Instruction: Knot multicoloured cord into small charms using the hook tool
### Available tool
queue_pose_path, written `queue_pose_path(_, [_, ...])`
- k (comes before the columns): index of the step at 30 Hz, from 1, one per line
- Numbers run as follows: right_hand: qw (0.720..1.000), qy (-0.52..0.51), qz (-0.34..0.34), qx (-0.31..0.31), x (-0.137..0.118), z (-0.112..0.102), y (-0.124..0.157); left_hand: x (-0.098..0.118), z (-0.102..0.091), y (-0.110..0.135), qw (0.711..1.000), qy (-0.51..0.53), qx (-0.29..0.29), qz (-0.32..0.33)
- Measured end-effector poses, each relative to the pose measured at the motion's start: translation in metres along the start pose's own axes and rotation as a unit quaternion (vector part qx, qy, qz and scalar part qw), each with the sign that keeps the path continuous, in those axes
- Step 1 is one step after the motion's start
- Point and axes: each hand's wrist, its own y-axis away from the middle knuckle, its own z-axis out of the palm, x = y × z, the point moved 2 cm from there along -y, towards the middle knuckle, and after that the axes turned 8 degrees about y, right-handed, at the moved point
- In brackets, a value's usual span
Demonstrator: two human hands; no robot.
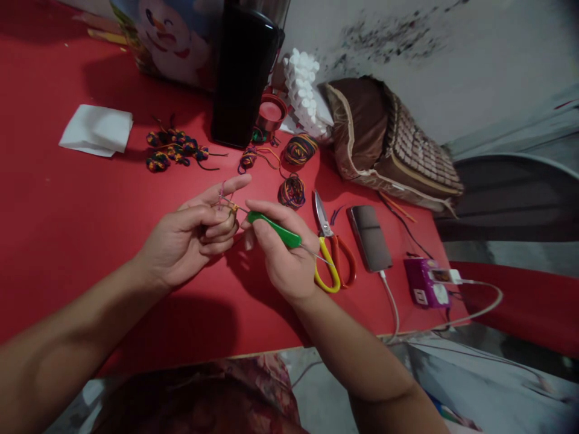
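Observation:
My left hand (199,232) pinches a small piece of multicoloured yarn work (233,207) between thumb and fingers. Its index finger is stretched out, with a strand of yarn looped around it. A crochet hook with a green handle (280,232) lies in the closed grip of my right hand (289,259). The hook's thin metal tip reaches to the yarn at my left fingers. Just beyond the hands on the red table are two wound bundles of the same yarn, a dark ball (301,149) and a looser one (292,191).
Scissors (325,232) with yellow and orange handles lie right of my right hand, beside a phone (370,238) on a white cable. A purple power adapter (425,283) stands farther right. Finished-looking knotted yarn pieces (176,147), folded white paper (97,129) and a black upright phone-like slab (244,75) are behind.

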Motion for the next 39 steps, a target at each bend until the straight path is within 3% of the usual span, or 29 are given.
queue_pose_path(7, [0.994, 0.066, -0.084, 0.012, -0.007, -0.0023, -0.0043, -0.0069, 0.0015, 0.0045, 0.999, -0.017, -0.026, -0.027])
queue_pose_path(19, [0.998, 0.053, -0.029, 0.026, -0.0053, -0.0017, -0.0021, -0.0079, 0.0013, 0.0011, 0.998, -0.063, -0.022, -0.022])
queue_pose_path(32, [0.998, 0.046, -0.037, 0.011, -0.0082, -0.001, -0.0034, -0.0078, -0.0003, 0.003, 0.995, -0.101, -0.016, -0.012])
queue_pose_path(39, [0.999, 0.024, -0.036, 0.008, -0.0062, -0.0012, -0.0043, -0.0036, -0.0032, -0.0012, 0.998, -0.056, 0.006, -0.011])
